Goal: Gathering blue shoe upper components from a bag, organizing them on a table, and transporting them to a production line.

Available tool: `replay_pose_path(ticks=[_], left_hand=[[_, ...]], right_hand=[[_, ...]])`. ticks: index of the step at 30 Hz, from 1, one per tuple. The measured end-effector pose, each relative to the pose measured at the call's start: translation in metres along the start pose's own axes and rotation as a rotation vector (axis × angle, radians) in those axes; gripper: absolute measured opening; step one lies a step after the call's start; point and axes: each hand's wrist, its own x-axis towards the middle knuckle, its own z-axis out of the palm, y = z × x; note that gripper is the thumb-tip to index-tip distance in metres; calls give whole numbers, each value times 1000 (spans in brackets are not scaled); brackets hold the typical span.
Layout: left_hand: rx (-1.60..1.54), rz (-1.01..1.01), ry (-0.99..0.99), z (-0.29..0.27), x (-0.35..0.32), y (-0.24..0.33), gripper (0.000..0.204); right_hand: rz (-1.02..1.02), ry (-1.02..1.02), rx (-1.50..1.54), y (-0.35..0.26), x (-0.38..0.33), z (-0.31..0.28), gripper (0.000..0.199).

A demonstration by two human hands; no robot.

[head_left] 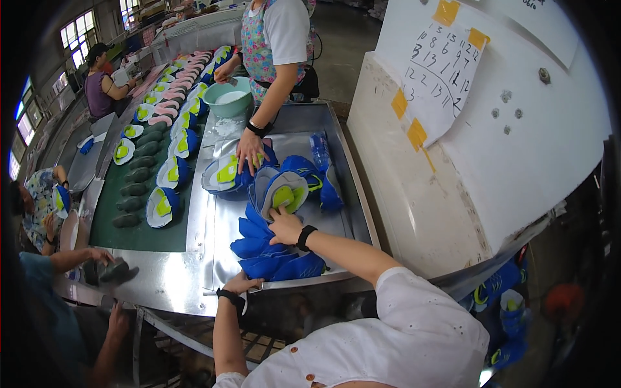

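Note:
My right hand point(285, 227) reaches into nested blue shoe uppers point(282, 194) with grey linings and yellow-green tongues. Its fingers close on the near rim of one, by the tongue. More blue uppers point(270, 253) lie stacked beside it, toward me. My left hand point(240, 282) rests at the near edge of the metal tray point(217, 252), its fingers stretched toward the blue pile and partly hidden, with nothing seen in them. Across the tray, a co-worker's hand point(249, 152) presses on another blue upper point(223, 176); their other hand holds a brush-like tool over a green basin point(228, 97).
Left of the tray, a green conveyor point(123, 234) carries rows of blue uppers, grey soles point(132, 189) and pink soles point(169, 103). Another person's hand point(101, 256) is near a dark sole at lower left. A white panel point(479, 187) rises at right. A clear bottle point(319, 152) lies in the tray.

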Motion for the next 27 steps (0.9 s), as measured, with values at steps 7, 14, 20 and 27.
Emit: replay_pose_path(ticks=[7, 14, 20, 27], left_hand=[[477, 238, 528, -32, -21, 51, 79], [1172, 779, 509, 28, 6, 154, 64], [1157, 552, 560, 36, 38, 130, 63], [978, 663, 382, 19, 26, 124, 60]], right_hand=[[-33, 8, -2, -7, -2, 6, 42], [-135, 194, 175, -12, 23, 48, 41], [-208, 25, -24, 6, 5, 36, 39], [-85, -76, 101, -13, -9, 17, 57]])
